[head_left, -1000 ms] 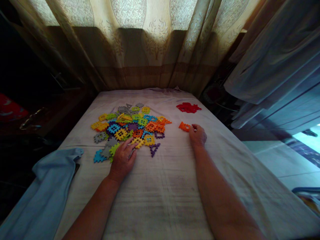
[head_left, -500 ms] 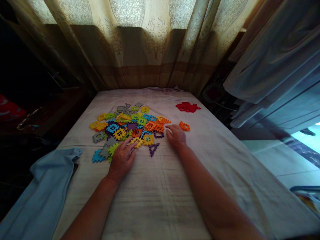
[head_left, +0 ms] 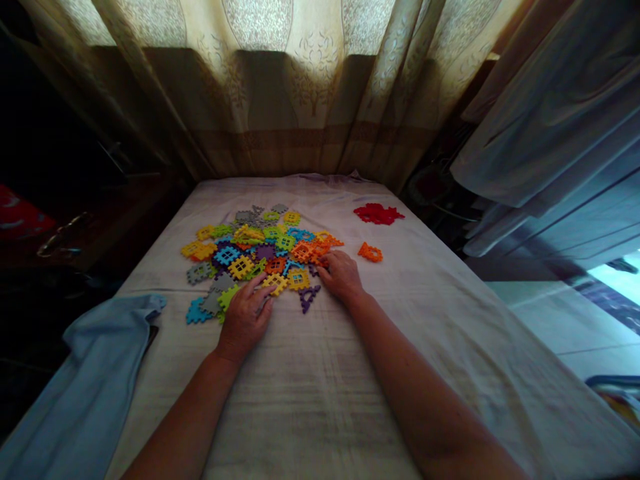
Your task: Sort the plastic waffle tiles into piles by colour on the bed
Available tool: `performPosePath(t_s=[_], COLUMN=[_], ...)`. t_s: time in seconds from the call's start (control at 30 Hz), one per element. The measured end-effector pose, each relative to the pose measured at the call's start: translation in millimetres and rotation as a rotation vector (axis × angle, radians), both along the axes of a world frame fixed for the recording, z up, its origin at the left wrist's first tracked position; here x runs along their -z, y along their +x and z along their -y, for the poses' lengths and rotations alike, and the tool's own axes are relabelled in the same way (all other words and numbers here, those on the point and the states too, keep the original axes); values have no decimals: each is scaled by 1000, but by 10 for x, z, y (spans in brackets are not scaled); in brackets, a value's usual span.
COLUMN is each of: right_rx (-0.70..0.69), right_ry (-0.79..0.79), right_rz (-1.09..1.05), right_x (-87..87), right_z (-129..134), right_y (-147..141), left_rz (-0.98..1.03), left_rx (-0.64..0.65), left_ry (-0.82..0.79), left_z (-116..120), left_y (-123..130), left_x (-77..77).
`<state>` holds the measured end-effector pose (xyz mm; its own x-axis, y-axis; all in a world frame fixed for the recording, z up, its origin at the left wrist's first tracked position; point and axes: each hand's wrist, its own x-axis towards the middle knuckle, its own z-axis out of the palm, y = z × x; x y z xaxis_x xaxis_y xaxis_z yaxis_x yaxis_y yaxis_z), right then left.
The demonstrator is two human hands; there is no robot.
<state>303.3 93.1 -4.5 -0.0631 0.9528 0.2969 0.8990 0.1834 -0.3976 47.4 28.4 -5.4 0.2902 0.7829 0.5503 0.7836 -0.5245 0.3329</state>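
Note:
A heap of flat plastic interlocking tiles (head_left: 265, 252) in several colours lies on the sheet, many with window-like cutouts. My left hand (head_left: 245, 317) rests at the near edge of the heap with its fingers apart. Its fingertips lie beside a yellow window tile (head_left: 275, 285) and a lime green tile (head_left: 228, 297). At the heap's right side, my right hand (head_left: 343, 275) has its thumb and forefinger closed at the edge of an orange tile (head_left: 323, 260). That hand partly hides a dark purple tile (head_left: 313, 269). A purple triangular tile (head_left: 308, 298) lies between the hands.
One orange tile (head_left: 371, 252) sits apart on the right, and a pile of red tiles (head_left: 379, 213) lies farther back. Light blue cloth (head_left: 107, 353) hangs over the left edge of the sheet-covered surface (head_left: 320, 400). Curtains (head_left: 310, 100) stand behind.
My right hand has moved left from beside the heap onto its orange tiles, now covering part of the dark purple tile. My left hand has stayed in place.

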Motion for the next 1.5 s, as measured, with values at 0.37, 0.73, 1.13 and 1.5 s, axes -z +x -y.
performPosePath(t_s=[0.37, 0.73, 1.13, 1.5], right_rx=[40, -39, 552, 706], right_ry=[-17, 97, 199, 94], right_rz=[-31, -215, -194, -242], right_x=[-26, 45, 72, 144], right_z=[5, -53, -144, -143], right_y=[13, 92, 757, 962], left_rz=[24, 45, 22, 18], left_rx=[-7, 4, 9, -2], left_ry=[-17, -13, -12, 1], left_z=[-1, -15, -6, -4], left_y=[1, -7, -13, -11], left_x=[10, 31, 17, 17])
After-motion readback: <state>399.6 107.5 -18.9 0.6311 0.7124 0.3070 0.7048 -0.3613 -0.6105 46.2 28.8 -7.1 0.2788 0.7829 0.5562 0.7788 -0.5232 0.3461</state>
